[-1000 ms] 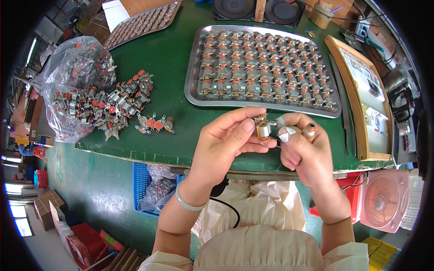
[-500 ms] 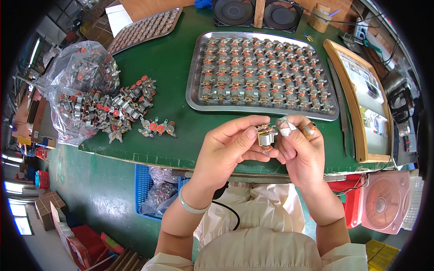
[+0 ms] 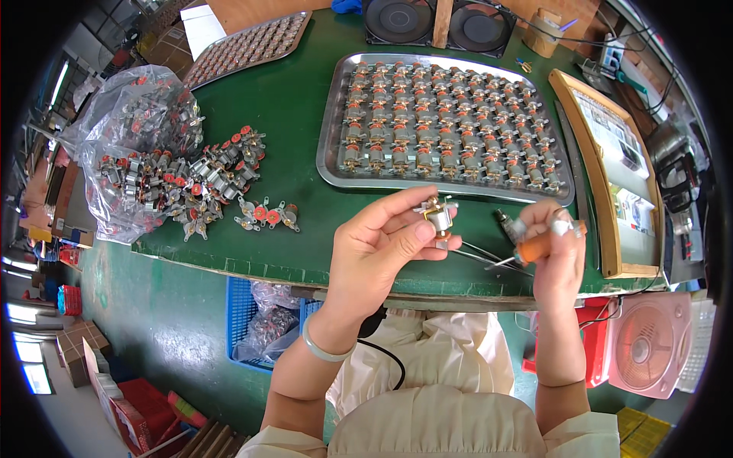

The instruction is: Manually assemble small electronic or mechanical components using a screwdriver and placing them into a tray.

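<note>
My left hand (image 3: 368,248) pinches a small metal part (image 3: 438,218), a silvery body with brassy ends and tabs, between thumb and fingers above the table's near edge. In my right hand (image 3: 561,263), a screwdriver-like tool (image 3: 537,246) with an orange handle points its thin shaft to the left. White wrapping covers some of the right fingertips. Thin metal rods (image 3: 481,254) and a dark-handled tool lie on the table between the hands. Beyond them, a metal tray (image 3: 450,185) carries rows of similar parts with orange-red pieces.
Loose similar parts (image 3: 221,179) are heaped on the left, spilling from a clear plastic bag (image 3: 107,195). A second filled tray (image 3: 252,47) stands at the back left. Two black fans (image 3: 397,20) sit at the rear. A wooden frame (image 3: 630,267) borders the right side.
My right hand has moved right, away from the small part, and now grips the orange-handled tool. My left hand still holds the part, with little movement.
</note>
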Demonstrator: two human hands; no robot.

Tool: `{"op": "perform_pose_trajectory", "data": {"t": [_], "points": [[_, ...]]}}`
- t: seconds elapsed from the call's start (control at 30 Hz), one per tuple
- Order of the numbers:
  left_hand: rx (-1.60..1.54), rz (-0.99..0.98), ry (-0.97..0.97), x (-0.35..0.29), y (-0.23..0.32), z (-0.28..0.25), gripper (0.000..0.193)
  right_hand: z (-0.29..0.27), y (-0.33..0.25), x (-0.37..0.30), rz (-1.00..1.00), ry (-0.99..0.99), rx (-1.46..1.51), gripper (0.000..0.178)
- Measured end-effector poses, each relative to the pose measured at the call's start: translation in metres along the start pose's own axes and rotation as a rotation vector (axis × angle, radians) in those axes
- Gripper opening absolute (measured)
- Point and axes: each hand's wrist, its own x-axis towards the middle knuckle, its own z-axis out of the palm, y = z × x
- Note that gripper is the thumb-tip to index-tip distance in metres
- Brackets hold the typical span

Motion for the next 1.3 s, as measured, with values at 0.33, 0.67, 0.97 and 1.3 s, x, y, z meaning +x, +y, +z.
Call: {"op": "perform_pose_trajectory", "data": {"t": [0.33, 0.67, 0.97, 1.3], "points": [[-0.403, -0.062, 0.211, 0.0, -0.003, 0.012, 0.036, 0.031, 0.011, -0.017, -0.686, -0.021, -0.278, 0.032], [-0.31, 0.008, 0.27, 0.0, -0.008, 0.018, 0.036, 0.042, 0.015, -0.025, -0.35, 0.02, -0.19, 0.029], [-0.24, 0.096, 0.297, 0.0, -0.009, 0.018, 0.036, 0.037, 0.008, -0.025, 0.244, -0.164, 0.196, 0.035], [-0.158, 0.113, 0.209, -0.003, -0.006, 0.019, 0.035, 0.03, 0.008, -0.012, 0.367, -0.423, 0.311, 0.039]]}}
